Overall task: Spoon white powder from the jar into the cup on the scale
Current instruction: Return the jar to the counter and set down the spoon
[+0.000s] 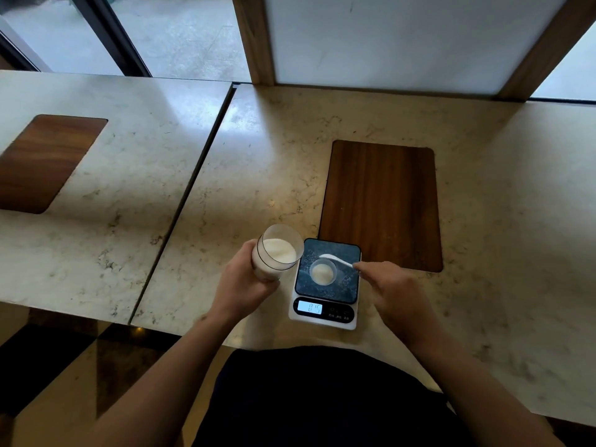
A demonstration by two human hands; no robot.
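Observation:
My left hand (245,279) grips a clear jar (277,253) holding white powder, tilted toward the scale and lifted just left of it. A small clear cup (323,271) with white powder in it stands on the dark platform of a white digital scale (325,321), whose lit display shows digits. My right hand (392,285) pinches the handle of a white spoon (335,259), and the spoon's bowl hovers over the far rim of the cup.
The scale stands near the front edge of a marble counter (258,172). A dark wooden inlay (383,204) lies behind and right of the scale, another wooden inlay (42,162) at far left. A seam (193,188) splits the counter. Windows run along the back.

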